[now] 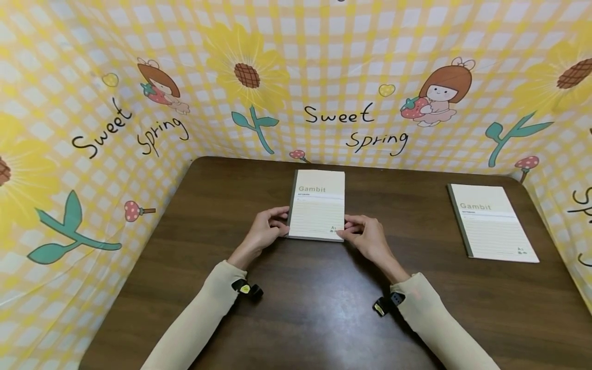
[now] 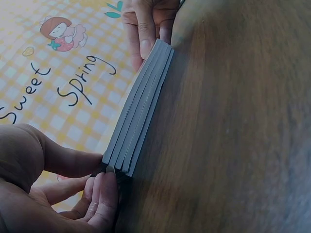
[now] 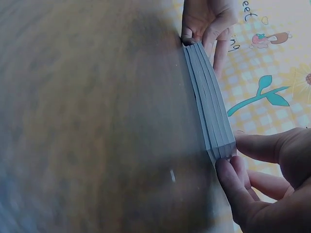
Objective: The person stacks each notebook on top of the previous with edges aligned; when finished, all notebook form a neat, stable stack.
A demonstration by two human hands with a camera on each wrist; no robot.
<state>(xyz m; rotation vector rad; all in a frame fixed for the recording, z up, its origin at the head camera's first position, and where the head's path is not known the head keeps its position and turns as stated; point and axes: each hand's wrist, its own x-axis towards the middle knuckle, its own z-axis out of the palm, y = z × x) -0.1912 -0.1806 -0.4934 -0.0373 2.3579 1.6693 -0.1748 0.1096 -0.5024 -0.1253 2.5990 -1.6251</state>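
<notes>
A stack of several notebooks [image 1: 319,205] lies near the far middle of the table, with a cream "Gambit" cover on top and a dark spine on its left. My left hand [image 1: 265,231] holds the stack's near left side, thumb and bent fingers at the corner. On the opposite side my right hand [image 1: 370,236] grips the near right corner, its thumb at the cover's edge. Both wrist views show the layered near edges of the stack [image 2: 141,107], slightly uneven. Whether the bottom notebook touches the table is hard to tell.
Another "Gambit" notebook [image 1: 495,226] rests at the table's right, slightly turned. The brown wooden table [image 1: 305,308] is bordered at the back and sides by a yellow checked cloth [image 1: 342,61] with printed flowers and figures.
</notes>
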